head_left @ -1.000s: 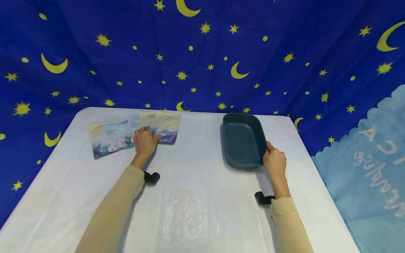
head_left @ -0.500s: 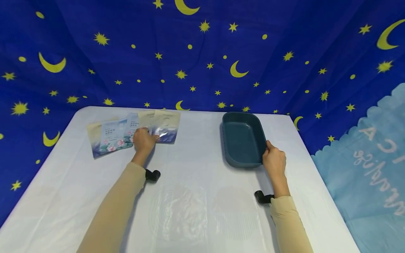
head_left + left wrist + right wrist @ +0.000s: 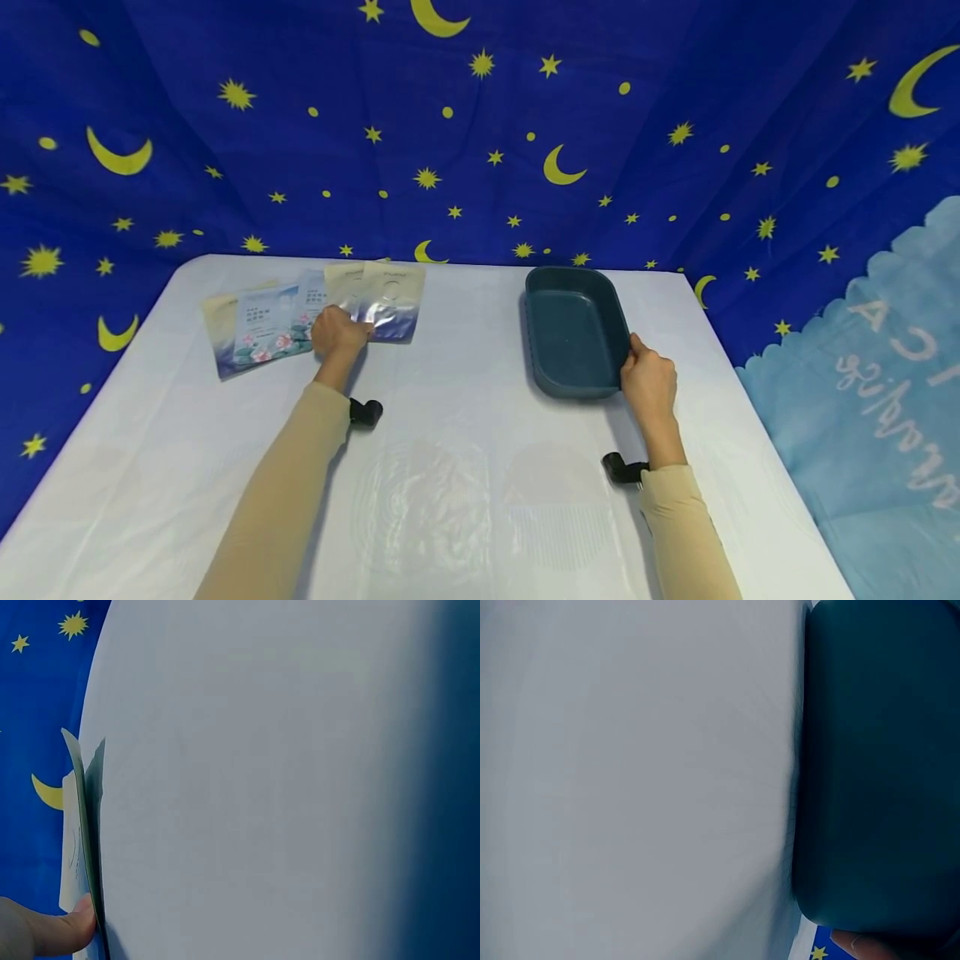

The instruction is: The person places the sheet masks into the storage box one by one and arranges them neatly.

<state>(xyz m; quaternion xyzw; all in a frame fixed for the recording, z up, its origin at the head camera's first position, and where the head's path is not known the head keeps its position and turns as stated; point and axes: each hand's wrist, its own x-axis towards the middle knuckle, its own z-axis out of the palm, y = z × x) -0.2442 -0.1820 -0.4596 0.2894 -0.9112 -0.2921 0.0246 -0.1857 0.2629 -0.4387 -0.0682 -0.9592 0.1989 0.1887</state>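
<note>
At the back left of the table, my left hand point(image 3: 337, 331) holds the near edge of the flat foil sachets, its thumb laid on a beige-and-purple sachet point(image 3: 393, 292). In the left wrist view, the thumb point(image 3: 64, 930) presses a thin sachet point(image 3: 90, 840) seen nearly edge-on, its ends standing up from the table; the other fingers are hidden. Left of this hand lie a pale blue floral sachet point(image 3: 266, 317) and another beige one point(image 3: 222, 346) beneath it. My right hand point(image 3: 649, 381) grips the near right rim of a dark teal rectangular plastic bin point(image 3: 576, 342), which has nothing in it.
The white-covered table point(image 3: 450, 467) runs back to a blue star-and-moon curtain point(image 3: 330, 150). A light blue panel point(image 3: 885, 400) with white lettering hangs at the right. A black wrist camera point(image 3: 366, 413) sits on the left wrist.
My left wrist has shifted slightly right, and the hand has turned a little over the sachets. The right hand and the bin stay in place.
</note>
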